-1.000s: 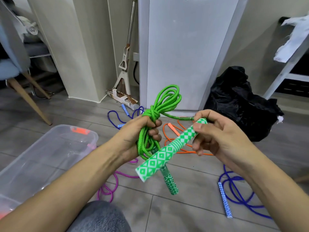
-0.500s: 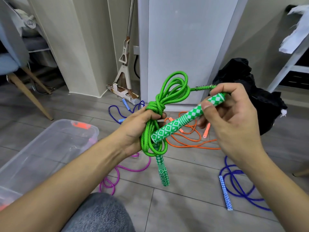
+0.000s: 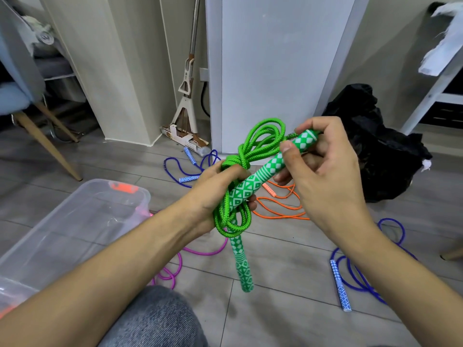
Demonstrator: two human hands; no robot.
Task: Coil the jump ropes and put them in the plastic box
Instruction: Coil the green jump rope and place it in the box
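Observation:
My left hand (image 3: 213, 194) grips the coiled green jump rope (image 3: 260, 144) around its wrapped middle, loops standing above and below the fist. One green patterned handle (image 3: 241, 264) hangs down from the bundle. My right hand (image 3: 323, 176) pinches the other green handle (image 3: 273, 166) near its top, its lower end lying against the coil by my left fingers. The clear plastic box (image 3: 82, 216) stands on the floor at the left, apart from both hands.
Loose ropes lie on the grey floor: an orange rope (image 3: 280, 209), a magenta rope (image 3: 175, 264), a blue rope (image 3: 355, 274) at the right and another blue rope (image 3: 180, 169) by the wall. A black bag (image 3: 385, 156), a mop (image 3: 185, 96) and a chair leg (image 3: 47, 146) stand around.
My right hand lifted its handle up and right, then brought the lower end in against the coil. The left hand has kept its grip on the bundle.

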